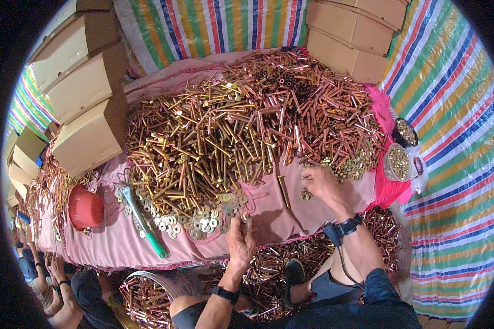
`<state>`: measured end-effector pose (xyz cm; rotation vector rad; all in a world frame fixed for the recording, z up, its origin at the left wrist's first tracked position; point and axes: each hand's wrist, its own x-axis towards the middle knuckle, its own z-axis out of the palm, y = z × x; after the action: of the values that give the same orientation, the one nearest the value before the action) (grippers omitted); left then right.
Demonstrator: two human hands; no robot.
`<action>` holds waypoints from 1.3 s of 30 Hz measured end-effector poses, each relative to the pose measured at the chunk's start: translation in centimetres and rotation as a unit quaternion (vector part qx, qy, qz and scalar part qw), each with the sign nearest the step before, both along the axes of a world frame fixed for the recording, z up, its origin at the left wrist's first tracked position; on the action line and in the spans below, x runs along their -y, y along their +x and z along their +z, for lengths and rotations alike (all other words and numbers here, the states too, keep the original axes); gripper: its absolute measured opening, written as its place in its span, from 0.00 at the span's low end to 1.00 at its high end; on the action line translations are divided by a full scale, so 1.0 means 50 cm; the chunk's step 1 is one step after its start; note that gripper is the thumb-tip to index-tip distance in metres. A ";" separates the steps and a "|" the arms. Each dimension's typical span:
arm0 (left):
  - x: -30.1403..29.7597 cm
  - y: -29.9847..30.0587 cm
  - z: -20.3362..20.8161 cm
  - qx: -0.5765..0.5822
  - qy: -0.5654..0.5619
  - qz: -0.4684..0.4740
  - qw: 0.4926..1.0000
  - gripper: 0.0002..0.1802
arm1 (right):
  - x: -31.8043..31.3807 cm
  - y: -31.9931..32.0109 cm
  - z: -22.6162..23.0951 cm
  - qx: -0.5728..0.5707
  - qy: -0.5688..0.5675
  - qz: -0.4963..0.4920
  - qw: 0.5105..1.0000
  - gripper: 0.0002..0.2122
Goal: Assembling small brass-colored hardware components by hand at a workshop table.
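In the left grip, a small metal piece was pinched above pink cloth.
Stiff, light, perhaps slippery, it was judged best taken by its sides; whether the right grip, near brass-coloured pieces, was filled could not be told.
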<state>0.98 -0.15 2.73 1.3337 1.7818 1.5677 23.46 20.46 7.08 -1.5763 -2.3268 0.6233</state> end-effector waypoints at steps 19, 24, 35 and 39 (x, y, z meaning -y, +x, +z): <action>-0.011 0.003 -0.012 -0.087 0.036 -0.024 0.995 0.11 | -0.046 -0.115 -0.046 0.023 0.151 -0.014 0.988 0.15; -0.004 0.001 0.002 -0.038 0.037 -0.018 0.998 0.09 | -0.026 -0.134 -0.014 -0.045 0.128 -0.012 0.991 0.09; -0.013 0.006 -0.001 -0.052 0.042 -0.012 0.998 0.09 | 0.167 -0.175 0.080 -0.450 -0.174 0.040 0.875 0.16; -0.012 0.002 -0.006 -0.077 0.053 -0.010 0.996 0.09 | 0.196 -0.202 0.094 -0.408 -0.100 0.086 0.904 0.19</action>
<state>1.07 0.42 2.44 1.5559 1.7886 1.6073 13.38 10.68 11.76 -0.8897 -1.7829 1.2985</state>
